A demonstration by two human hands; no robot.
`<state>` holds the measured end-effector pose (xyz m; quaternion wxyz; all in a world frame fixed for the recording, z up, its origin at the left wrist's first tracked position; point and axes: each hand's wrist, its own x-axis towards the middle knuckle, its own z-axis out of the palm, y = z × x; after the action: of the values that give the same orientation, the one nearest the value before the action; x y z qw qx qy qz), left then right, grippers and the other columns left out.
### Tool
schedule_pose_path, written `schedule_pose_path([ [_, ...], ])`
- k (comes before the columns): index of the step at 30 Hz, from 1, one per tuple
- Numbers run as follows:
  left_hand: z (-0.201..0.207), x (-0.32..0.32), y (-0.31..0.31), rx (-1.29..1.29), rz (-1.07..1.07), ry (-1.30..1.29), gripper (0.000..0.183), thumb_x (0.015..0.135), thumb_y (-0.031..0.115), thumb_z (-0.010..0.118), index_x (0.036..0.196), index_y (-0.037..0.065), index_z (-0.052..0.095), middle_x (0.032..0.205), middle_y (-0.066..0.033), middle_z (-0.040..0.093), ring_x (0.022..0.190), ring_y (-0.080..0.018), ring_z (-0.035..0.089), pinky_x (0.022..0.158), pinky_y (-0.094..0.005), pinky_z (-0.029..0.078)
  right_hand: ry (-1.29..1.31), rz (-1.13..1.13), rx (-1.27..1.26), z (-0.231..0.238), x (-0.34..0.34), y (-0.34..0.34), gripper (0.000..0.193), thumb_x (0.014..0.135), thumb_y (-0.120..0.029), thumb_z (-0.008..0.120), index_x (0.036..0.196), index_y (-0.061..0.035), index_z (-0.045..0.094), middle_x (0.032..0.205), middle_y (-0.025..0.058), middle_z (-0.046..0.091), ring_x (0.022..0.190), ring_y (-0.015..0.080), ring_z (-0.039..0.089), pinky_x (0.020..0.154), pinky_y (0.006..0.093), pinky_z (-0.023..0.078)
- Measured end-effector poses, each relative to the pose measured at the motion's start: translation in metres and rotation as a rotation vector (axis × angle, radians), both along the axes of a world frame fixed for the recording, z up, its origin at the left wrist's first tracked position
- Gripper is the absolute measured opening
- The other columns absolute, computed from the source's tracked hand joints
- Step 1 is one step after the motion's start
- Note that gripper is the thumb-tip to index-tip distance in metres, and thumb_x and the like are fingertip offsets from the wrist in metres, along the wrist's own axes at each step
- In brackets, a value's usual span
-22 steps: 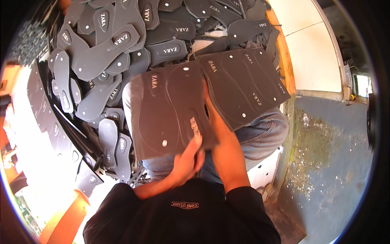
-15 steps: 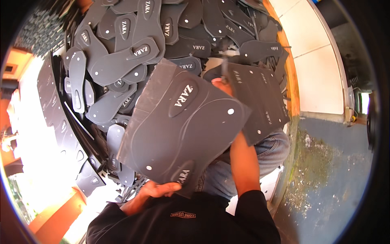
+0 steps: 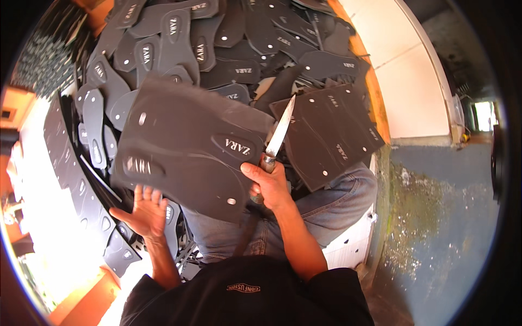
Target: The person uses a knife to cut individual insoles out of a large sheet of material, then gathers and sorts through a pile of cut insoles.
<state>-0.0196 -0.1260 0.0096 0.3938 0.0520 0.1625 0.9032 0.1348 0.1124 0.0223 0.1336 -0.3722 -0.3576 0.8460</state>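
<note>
My right hand is closed round the handle of a knife, its bare blade pointing up and away from me. A dark grey sheet with insole outlines, raised oval pads and white dots is tilted in front of me, slightly blurred. Its right edge meets my right thumb and fingers; whether they also grip it I cannot tell. Below the sheet's near left edge, my left hand is open, palm up, fingertips at or close to that edge. A second marked sheet rests by my right knee, beyond the knife.
A heap of cut grey insoles spreads ahead of me. More uncut sheets lie at the left, near stacked dark pieces. A wooden edge borders the heap on the right, with pale tiles and stained floor past it.
The sheet in front of me has turned and shifted left. My left hand has let go of its edge and opened. My right hand has come nearer, bringing the knife into plain view.
</note>
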Motion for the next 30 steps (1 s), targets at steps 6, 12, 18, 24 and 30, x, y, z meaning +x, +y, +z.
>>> schedule_pose_path([
  [6, -0.024, 0.072, 0.066, -0.705, -0.092, -0.101, 0.045, 0.078, 0.003, 0.065, 0.12, -0.002, 0.05, 0.105, -0.0087, 0.061, 0.097, -0.021, 0.059, 0.087, -0.0326, 0.047, -0.078, 0.093, 0.438, 0.002, 0.053, -0.014, 0.014, 0.088, -0.016, 0.064, 0.086, -0.0019, 0.062, 0.068, -0.0004, 0.06, 0.053, 0.0032, 0.046, 0.046, 0.021, 0.037],
  [12, -0.026, 0.062, 0.039, -0.704, -0.016, 0.165, 0.046, 0.071, 0.003, 0.069, 0.114, -0.003, 0.053, 0.099, -0.0091, 0.062, 0.088, -0.0209, 0.062, 0.083, -0.0338, 0.049, -0.611, -0.444, 0.627, -0.008, 0.141, 0.017, 0.033, 0.09, -0.032, 0.06, 0.082, 0.0, 0.061, 0.063, 0.007, 0.062, 0.037, 0.0059, 0.04, 0.034, 0.0224, 0.029],
  [18, -0.004, 0.008, 0.005, -0.701, 0.26, 0.263, 0.045, 0.069, 0.01, 0.068, 0.109, -0.004, 0.053, 0.093, -0.0124, 0.062, 0.078, -0.0231, 0.062, 0.072, -0.0337, 0.052, -0.541, -0.418, 0.255, -0.022, 0.125, 0.016, 0.036, 0.087, -0.034, 0.063, 0.087, 0.0014, 0.057, 0.068, 0.0145, 0.063, 0.037, 0.0084, 0.04, 0.035, 0.024, 0.033],
  [24, -0.002, -0.005, -0.025, -0.708, 0.34, 0.303, 0.041, 0.07, 0.012, 0.065, 0.106, -0.004, 0.055, 0.093, -0.0122, 0.062, 0.08, -0.0226, 0.062, 0.072, -0.0308, 0.052, -0.163, -0.783, 0.189, -0.032, 0.094, 0.027, 0.016, 0.084, -0.012, 0.066, 0.086, -0.0021, 0.053, 0.064, 0.0014, 0.049, 0.043, 0.0093, 0.041, 0.04, 0.0258, 0.036],
  [30, -0.01, 0.02, -0.007, -0.828, 0.159, 0.245, 0.05, 0.065, 0.01, 0.067, 0.111, -0.005, 0.054, 0.095, -0.0119, 0.063, 0.082, -0.0238, 0.064, 0.074, -0.0327, 0.052, -0.07, -0.775, 0.413, 0.027, 0.08, 0.046, 0.024, 0.081, -0.014, 0.067, 0.096, -0.0024, 0.052, 0.074, 0.0024, 0.053, 0.045, 0.0081, 0.04, 0.041, 0.0239, 0.033],
])
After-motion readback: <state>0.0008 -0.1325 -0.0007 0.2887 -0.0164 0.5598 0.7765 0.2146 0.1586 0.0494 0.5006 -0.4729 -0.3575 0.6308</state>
